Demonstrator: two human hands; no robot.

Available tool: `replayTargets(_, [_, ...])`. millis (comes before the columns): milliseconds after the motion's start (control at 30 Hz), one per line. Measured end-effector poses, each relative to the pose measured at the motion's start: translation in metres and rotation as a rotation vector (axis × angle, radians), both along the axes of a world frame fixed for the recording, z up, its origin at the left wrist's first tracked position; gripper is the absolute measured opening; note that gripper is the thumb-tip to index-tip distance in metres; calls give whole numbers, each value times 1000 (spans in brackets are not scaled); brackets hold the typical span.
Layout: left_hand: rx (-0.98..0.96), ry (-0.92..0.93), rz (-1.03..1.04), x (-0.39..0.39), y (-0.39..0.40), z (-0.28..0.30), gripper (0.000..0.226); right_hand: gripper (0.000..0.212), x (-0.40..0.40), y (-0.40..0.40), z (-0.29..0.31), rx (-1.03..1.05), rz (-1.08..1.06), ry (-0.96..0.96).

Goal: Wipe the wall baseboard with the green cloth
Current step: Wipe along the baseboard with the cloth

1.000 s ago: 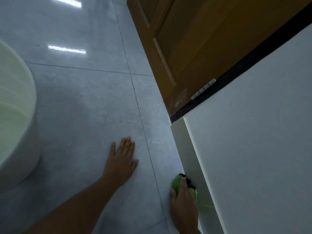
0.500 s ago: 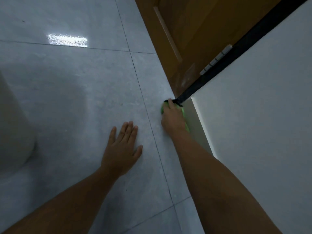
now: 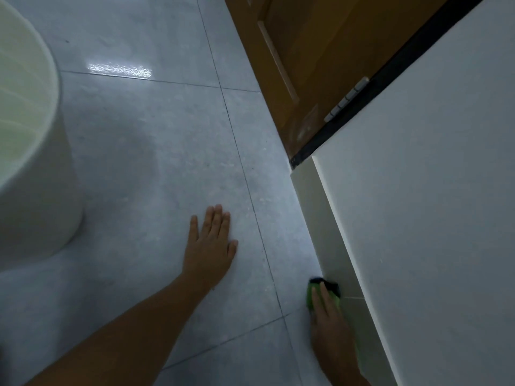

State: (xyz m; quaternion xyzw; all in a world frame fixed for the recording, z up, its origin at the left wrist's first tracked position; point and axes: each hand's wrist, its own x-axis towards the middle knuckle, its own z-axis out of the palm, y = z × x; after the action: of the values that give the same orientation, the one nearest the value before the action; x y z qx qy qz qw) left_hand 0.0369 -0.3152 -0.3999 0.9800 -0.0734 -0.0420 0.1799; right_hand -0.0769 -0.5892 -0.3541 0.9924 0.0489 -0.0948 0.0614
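The pale baseboard [image 3: 317, 215] runs along the foot of the white wall [image 3: 432, 204], from the dark door frame down to the lower right. My right hand [image 3: 330, 332] presses the green cloth [image 3: 312, 295] flat against the baseboard's lower stretch; a dark edge of the cloth shows at my fingertips. Most of the cloth is hidden under the hand. My left hand [image 3: 209, 243] lies flat on the grey tiled floor, fingers spread, holding nothing.
A large white round container [image 3: 33, 168] stands on the floor at the left. A brown wooden door [image 3: 301, 57] with a white hinge [image 3: 347, 98] stands beyond the black frame strip [image 3: 370, 87]. Grey floor tiles [image 3: 156, 162] spread between them.
My right hand has slid the cloth back along the baseboard from the door-frame corner toward me. The left hand stays planted on the floor.
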Motion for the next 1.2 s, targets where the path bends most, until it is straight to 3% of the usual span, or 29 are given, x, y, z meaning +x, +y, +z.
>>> replayTargets(133, [16,-89,14,-2,9,1,65,55,-13,4,5,37,-68,-171])
replayTargets(200, [7,-85,7,-5,9,-2,65,55,-26,22,-10,124,-148,-165])
replayTargets(300, [-1,-78,9,-8,4,-2,66,58,-27,50,-22,296,-1,-129])
replayTargets(400, [-1,-76,31,-7,4,-4,65,58,27,79,-11,390,195,-15])
replayTargets(500, [21,-60,39,-5,0,-1,65,55,101,85,-7,333,250,-21])
replayTargets(667, [36,-44,103,-4,-16,-2,64,57,180,70,-9,84,32,3])
replayTargets(833, [29,-52,90,-6,-11,-6,64,53,80,53,-13,86,-189,-59])
replayTargets(933, [27,-55,92,-6,-13,-5,64,53,17,40,-4,97,-324,23])
replayTargets(1067, [12,-60,91,-11,-16,-3,63,63,47,45,-6,93,-294,23])
replayTargets(1200, [-4,-67,103,-4,-15,0,63,66,159,84,0,26,-133,-10])
